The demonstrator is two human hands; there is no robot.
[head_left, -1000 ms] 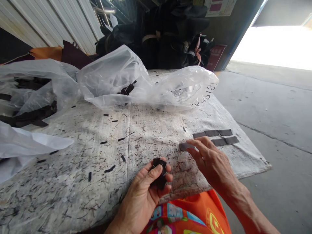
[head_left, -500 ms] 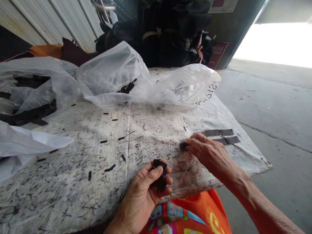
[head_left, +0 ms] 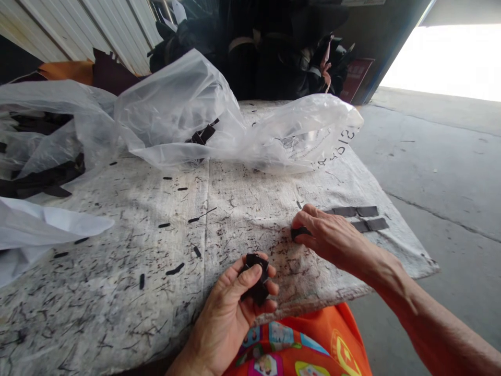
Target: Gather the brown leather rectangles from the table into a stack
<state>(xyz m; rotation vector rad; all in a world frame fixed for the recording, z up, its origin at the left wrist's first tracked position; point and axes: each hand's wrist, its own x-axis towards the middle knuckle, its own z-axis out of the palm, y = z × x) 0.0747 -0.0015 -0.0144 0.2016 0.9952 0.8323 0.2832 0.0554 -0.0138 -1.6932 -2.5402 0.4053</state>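
My left hand [head_left: 238, 303] is closed round a small stack of dark leather pieces [head_left: 256, 284] near the table's front edge, thumb pressed on top. My right hand [head_left: 332, 237] lies on the white cloth-covered table [head_left: 156, 250], its fingers curled and pressed on a dark strip [head_left: 298, 231] whose left end shows under the fingertips. Just beyond that hand lie two rows of dark strips [head_left: 362, 218], laid end to end.
Clear plastic bags [head_left: 188, 115] with dark strips inside fill the table's back and left. Small dark offcuts [head_left: 175, 270] dot the cloth. Dark bags are piled behind. Concrete floor [head_left: 450, 172] lies to the right, and my orange apron [head_left: 305, 344] is below.
My right hand's fingers have curled down over the strip and drawn slightly left and nearer. My left hand has kept its hold on the stack. The view tilted a little.
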